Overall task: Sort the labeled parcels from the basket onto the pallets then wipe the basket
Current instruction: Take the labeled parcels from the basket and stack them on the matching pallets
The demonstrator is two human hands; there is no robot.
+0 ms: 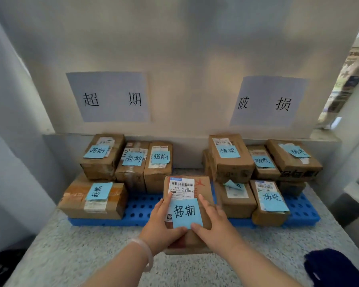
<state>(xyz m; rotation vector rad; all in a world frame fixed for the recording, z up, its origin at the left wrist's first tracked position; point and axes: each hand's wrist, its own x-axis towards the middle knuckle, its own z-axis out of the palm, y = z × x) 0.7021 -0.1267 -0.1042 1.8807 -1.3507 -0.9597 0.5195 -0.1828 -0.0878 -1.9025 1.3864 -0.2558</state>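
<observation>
Cardboard parcel tagged overdue is clasped by its sides, left hand and right hand both curled round it, over the front edge of the blue pallet. Sorted boxes already line both sides; basket unseen, wiping likely still ahead.

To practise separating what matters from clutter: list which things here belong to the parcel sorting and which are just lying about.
Job: parcel, held in left hand and right hand; blue pallet; sorted parcels; wall signs.
Not the job: dark blue bundle, maybe a cloth; bracelet.
</observation>
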